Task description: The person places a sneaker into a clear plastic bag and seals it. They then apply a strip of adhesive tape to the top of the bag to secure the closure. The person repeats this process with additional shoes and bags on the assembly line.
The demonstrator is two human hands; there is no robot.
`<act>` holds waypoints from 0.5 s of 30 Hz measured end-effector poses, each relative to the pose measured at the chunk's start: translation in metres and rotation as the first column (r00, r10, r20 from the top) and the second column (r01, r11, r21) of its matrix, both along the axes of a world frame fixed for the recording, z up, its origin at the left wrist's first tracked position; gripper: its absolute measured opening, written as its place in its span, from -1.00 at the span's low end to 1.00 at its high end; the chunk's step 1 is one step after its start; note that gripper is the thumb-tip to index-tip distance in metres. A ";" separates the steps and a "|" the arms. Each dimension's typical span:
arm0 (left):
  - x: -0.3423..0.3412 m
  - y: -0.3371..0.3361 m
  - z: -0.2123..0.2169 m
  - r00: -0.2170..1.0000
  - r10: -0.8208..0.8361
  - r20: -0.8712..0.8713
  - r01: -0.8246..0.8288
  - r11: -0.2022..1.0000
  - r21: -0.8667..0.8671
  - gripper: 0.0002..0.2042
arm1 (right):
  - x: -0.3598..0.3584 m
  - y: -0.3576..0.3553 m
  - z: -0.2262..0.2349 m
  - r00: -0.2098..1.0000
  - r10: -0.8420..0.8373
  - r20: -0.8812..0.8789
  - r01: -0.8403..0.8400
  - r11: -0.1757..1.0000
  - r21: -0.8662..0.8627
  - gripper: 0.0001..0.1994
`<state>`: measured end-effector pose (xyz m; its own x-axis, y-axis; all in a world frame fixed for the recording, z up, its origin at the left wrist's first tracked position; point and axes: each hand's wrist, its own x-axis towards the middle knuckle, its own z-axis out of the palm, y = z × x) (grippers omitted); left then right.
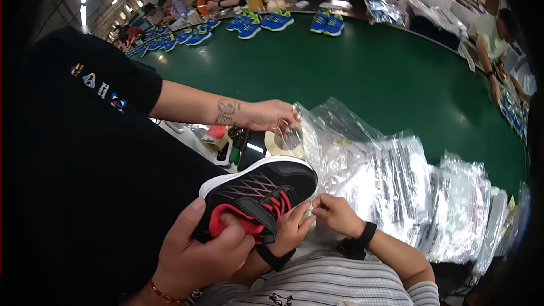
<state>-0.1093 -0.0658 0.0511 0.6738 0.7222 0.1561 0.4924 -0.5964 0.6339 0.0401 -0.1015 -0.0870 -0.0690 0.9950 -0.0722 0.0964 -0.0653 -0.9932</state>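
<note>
shoe (262, 191): black upper, red lining and laces, thin red crossed lines on the side, white sole rim.
worktop (351, 73): dark green, plain, glossy.
bags (391, 187): clear plastic, silvery glare, dark streaks showing through.
far shoes (266, 21): bright blue with green trim, in pairs along the worktop edge.
striped shirt (328, 283): grey-white, fine horizontal stripes, small black print.
wristband (367, 234): black.
black sleeve (96, 85): black with a row of small blue, red and white marks.
forearm (226, 112): dark tattoo near the wrist.
bracelet (164, 294): red cord.
</note>
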 end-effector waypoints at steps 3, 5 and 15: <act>-0.015 0.004 -0.096 0.973 0.129 0.192 -0.153 0.981 0.117 -0.80 | -0.005 0.007 -0.001 0.984 -0.002 0.179 -0.019 0.993 0.119 -0.91; -0.032 0.005 -0.132 0.977 0.148 0.156 -0.168 0.978 0.124 -0.87 | -0.008 0.008 -0.003 0.967 0.005 0.253 -0.049 0.984 0.169 -0.91; -0.057 0.039 -0.080 0.788 0.564 0.247 -0.427 0.789 -0.442 -0.81 | 0.014 0.010 0.045 0.783 -0.284 0.553 0.074 0.926 0.370 -0.67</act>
<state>-0.1664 -0.0266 -0.0289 0.1532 0.9880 -0.0181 0.3603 -0.0388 0.9320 0.0541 -0.0916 -0.0419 0.0645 0.9591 0.2757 0.6837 0.1588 -0.7123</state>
